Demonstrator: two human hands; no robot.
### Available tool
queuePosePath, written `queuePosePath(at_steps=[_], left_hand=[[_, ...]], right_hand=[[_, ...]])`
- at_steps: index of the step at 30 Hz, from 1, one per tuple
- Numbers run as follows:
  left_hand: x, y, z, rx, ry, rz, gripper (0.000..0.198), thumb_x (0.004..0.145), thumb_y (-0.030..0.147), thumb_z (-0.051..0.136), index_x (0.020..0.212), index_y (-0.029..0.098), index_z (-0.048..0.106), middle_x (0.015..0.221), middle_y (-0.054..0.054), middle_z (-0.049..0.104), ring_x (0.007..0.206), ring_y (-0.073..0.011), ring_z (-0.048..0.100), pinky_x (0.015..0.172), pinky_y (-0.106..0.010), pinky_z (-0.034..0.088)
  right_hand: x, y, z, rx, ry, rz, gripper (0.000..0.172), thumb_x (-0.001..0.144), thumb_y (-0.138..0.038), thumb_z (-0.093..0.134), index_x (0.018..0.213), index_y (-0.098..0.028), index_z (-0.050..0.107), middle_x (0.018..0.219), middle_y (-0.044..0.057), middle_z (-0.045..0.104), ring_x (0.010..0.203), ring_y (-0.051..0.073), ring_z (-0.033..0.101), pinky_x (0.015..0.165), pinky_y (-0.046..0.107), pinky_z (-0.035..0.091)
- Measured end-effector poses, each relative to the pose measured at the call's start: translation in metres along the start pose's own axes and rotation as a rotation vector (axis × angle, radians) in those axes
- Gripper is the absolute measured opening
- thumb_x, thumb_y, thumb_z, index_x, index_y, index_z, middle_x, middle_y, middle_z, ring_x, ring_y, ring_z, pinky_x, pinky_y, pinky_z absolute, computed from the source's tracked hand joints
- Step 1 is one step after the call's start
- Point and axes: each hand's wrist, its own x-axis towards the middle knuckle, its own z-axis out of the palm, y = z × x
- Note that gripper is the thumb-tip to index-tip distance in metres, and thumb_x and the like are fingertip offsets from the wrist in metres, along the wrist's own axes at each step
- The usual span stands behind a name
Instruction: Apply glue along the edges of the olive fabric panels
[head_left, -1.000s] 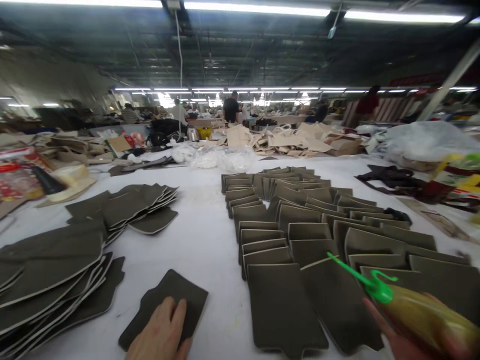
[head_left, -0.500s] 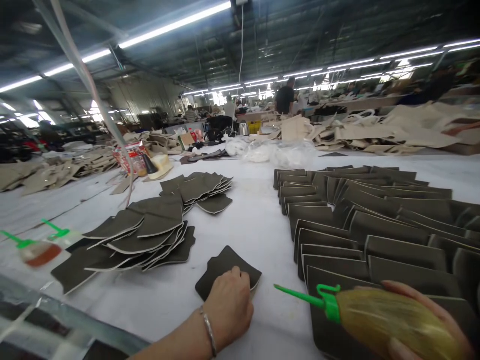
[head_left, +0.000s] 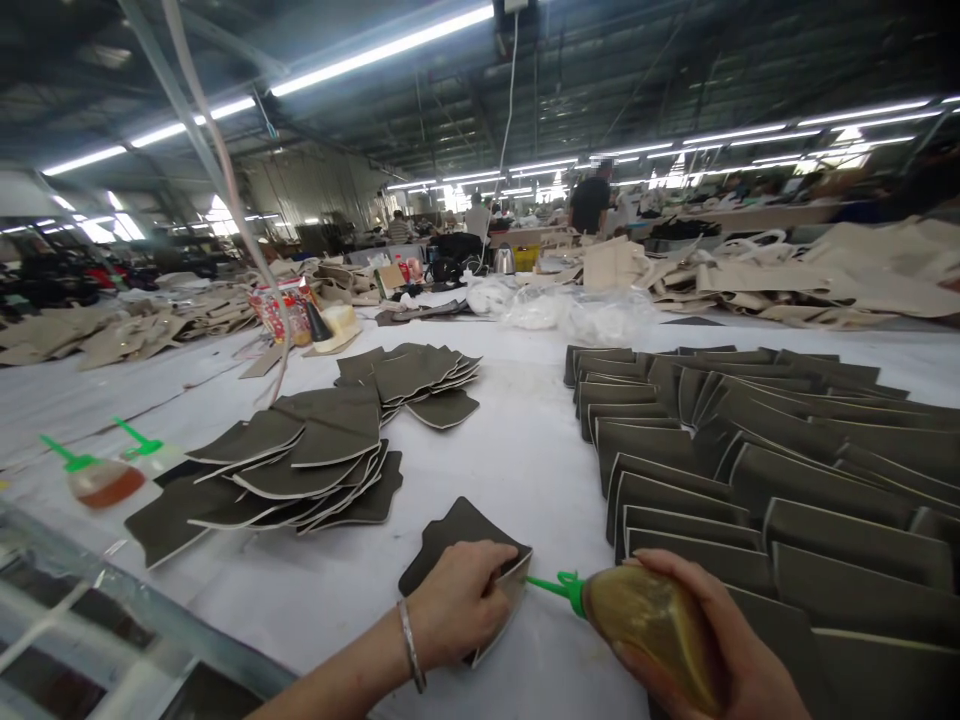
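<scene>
My left hand (head_left: 461,603), with a bracelet at the wrist, grips a dark leather-like piece (head_left: 457,530) lying on the white table. Its index finger reaches along the piece near the right edge, where a paler strip faces the bottle; the thumb is partly hidden. My right hand (head_left: 720,630) is wrapped around a squeeze bottle (head_left: 645,620) of amber-brown liquid. The bottle lies almost level, and its green nozzle (head_left: 551,587) points left, with the tip at or very close to the edge of that piece.
Overlapping dark pieces (head_left: 300,450) lie in piles on the left. Rows of folded-looking dark pieces (head_left: 675,490) cover the right. Two more green-tipped bottles (head_left: 109,483) lie at far left near a metal rail (head_left: 150,610). Plastic bags (head_left: 555,305) and beige scraps (head_left: 787,275) are farther back.
The bottle has come left, bringing its nozzle to the piece's edge. My left index finger has stretched out over the piece, and its pale edge strip shows more. The view has shifted slightly.
</scene>
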Motion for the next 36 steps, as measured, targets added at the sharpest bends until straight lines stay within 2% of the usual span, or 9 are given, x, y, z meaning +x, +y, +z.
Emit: queuePosePath(at_steps=[4, 9, 15, 19, 22, 26, 29, 32, 36], left_hand=[[-0.001, 0.0, 0.003, 0.043, -0.009, -0.006, 0.045, 0.075, 0.009, 0.042, 0.115, 0.021, 0.06, 0.102, -0.004, 0.066, 0.093, -0.0203, 0.06, 0.082, -0.027, 0.043], [-0.002, 0.0, 0.008, 0.139, -0.018, -0.011, 0.033, 0.076, 0.011, 0.044, 0.103, 0.021, 0.06, 0.094, -0.005, 0.064, 0.09, -0.0215, 0.06, 0.08, -0.029, 0.044], [-0.002, -0.003, 0.01, 0.184, -0.006, 0.034, 0.027, 0.075, 0.011, 0.043, 0.096, 0.021, 0.058, 0.087, -0.004, 0.061, 0.082, -0.0216, 0.061, 0.073, -0.029, 0.045], [-0.004, -0.004, 0.01, 0.181, 0.003, 0.033, 0.029, 0.076, 0.011, 0.044, 0.098, 0.021, 0.058, 0.088, -0.004, 0.061, 0.084, -0.0216, 0.061, 0.074, -0.029, 0.045], [-0.005, -0.004, 0.01, 0.176, 0.001, 0.02, 0.032, 0.076, 0.011, 0.044, 0.103, 0.021, 0.058, 0.089, -0.004, 0.061, 0.085, -0.0217, 0.061, 0.074, -0.029, 0.045], [-0.006, -0.003, 0.01, 0.169, 0.008, 0.018, 0.036, 0.077, 0.011, 0.043, 0.108, 0.022, 0.059, 0.09, -0.004, 0.062, 0.085, -0.0219, 0.061, 0.074, -0.029, 0.045], [-0.006, -0.004, 0.01, 0.156, 0.019, 0.014, 0.038, 0.077, 0.011, 0.042, 0.11, 0.022, 0.059, 0.091, -0.004, 0.062, 0.086, -0.022, 0.061, 0.075, -0.029, 0.045], [-0.008, -0.005, 0.01, 0.147, 0.012, 0.003, 0.038, 0.078, 0.01, 0.043, 0.109, 0.023, 0.059, 0.091, -0.004, 0.062, 0.087, -0.0217, 0.061, 0.075, -0.029, 0.045], [-0.011, -0.005, 0.011, 0.127, 0.02, -0.01, 0.04, 0.08, 0.009, 0.041, 0.112, 0.023, 0.06, 0.093, -0.004, 0.063, 0.089, -0.0209, 0.061, 0.078, -0.029, 0.044]], right_hand=[[0.007, -0.005, 0.008, 0.018, -0.008, -0.066, 0.041, 0.086, -0.041, 0.064, 0.122, -0.031, 0.047, 0.114, 0.003, 0.056, 0.093, 0.02, 0.062, 0.081, 0.023, 0.05], [0.007, -0.006, 0.007, -0.029, -0.068, -0.138, 0.039, 0.087, -0.033, 0.06, 0.124, -0.032, 0.046, 0.116, 0.003, 0.054, 0.098, 0.02, 0.06, 0.085, 0.023, 0.048], [0.008, -0.002, 0.003, -0.065, -0.051, -0.077, 0.037, 0.089, -0.036, 0.057, 0.124, -0.031, 0.047, 0.117, 0.002, 0.056, 0.097, 0.02, 0.062, 0.085, 0.022, 0.048], [0.004, 0.006, 0.005, -0.049, -0.063, -0.078, 0.041, 0.087, -0.039, 0.061, 0.125, -0.031, 0.048, 0.116, 0.001, 0.059, 0.096, 0.02, 0.063, 0.083, 0.021, 0.049], [0.002, 0.01, 0.005, -0.045, -0.042, 0.003, 0.042, 0.085, -0.043, 0.064, 0.123, -0.032, 0.05, 0.115, 0.001, 0.061, 0.095, 0.019, 0.064, 0.081, 0.02, 0.05], [0.004, 0.007, 0.006, -0.067, 0.025, 0.008, 0.039, 0.086, -0.047, 0.063, 0.12, -0.032, 0.052, 0.111, -0.001, 0.063, 0.092, 0.017, 0.065, 0.08, 0.016, 0.049], [0.005, 0.002, 0.007, -0.034, 0.002, -0.037, 0.039, 0.085, -0.047, 0.065, 0.118, -0.032, 0.053, 0.106, -0.002, 0.066, 0.085, 0.016, 0.068, 0.074, 0.014, 0.05], [0.006, -0.001, 0.007, -0.014, 0.024, 0.008, 0.039, 0.084, -0.048, 0.065, 0.118, -0.032, 0.054, 0.103, -0.002, 0.067, 0.081, 0.015, 0.068, 0.07, 0.014, 0.051], [0.005, -0.002, 0.009, -0.031, 0.051, 0.061, 0.038, 0.085, -0.049, 0.064, 0.118, -0.032, 0.053, 0.104, -0.002, 0.066, 0.083, 0.015, 0.068, 0.074, 0.014, 0.05]])
